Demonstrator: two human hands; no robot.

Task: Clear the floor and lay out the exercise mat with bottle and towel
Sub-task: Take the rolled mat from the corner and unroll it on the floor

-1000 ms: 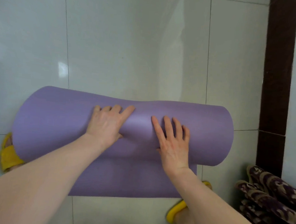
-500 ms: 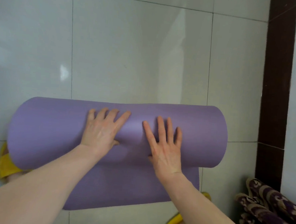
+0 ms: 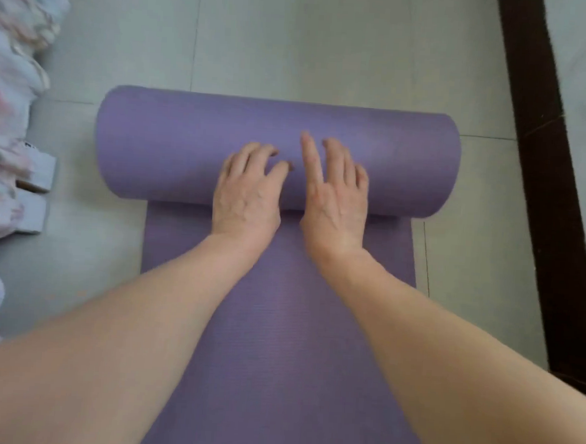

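Note:
A purple exercise mat (image 3: 172,146) lies on the pale tiled floor, its far part still a thick roll across the middle of the view. The flat unrolled part (image 3: 277,341) runs from the roll toward me, under my forearms. My left hand (image 3: 247,193) rests on the near side of the roll, palm down, fingers slightly curled. Beside it, my right hand (image 3: 336,193) presses flat on the roll with fingers stretched forward. Neither hand grips anything. No bottle or towel is in view.
Pale floral bedding (image 3: 2,135) hangs along the left edge, with grey-white blocks (image 3: 39,175) under it beside the roll's left end. A dark brown floor strip (image 3: 553,203) runs along the right side. Bare floor tiles (image 3: 296,40) lie beyond the roll.
The roll has moved away from me and a much longer flat stretch of mat lies behind it. The view has shifted: bedding now shows left, and the yellow slippers and patterned cloth are out of view.

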